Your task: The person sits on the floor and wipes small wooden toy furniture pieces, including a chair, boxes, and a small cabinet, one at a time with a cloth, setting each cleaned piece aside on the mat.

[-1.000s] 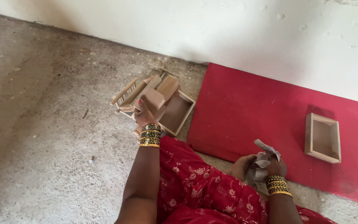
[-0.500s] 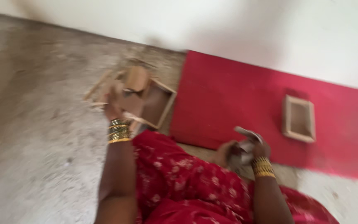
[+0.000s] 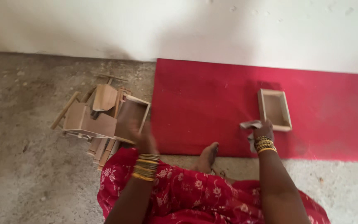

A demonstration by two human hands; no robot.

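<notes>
One camera only, on my head, looking steeply down and forward at the floor where I sit. The red mat fills the middle and right; the white wall runs just beyond its far edge, bare concrete floor lies left of it. My lap sits nearest, below the mat.

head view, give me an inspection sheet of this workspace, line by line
surface: rough grey concrete floor; red mat against the wall.
job's things: pile of wooden trays and boards on the floor; one open wooden tray on the mat; crumpled grey sheet, perhaps sandpaper.
clutter: loose sticks by the pile.
hands: left hand blurred, at the pile's edge, grip unclear; right hand holds the sheet beside the tray.
cables: nothing seen.
surroundings: white wall; bare foot at the mat's edge.
</notes>
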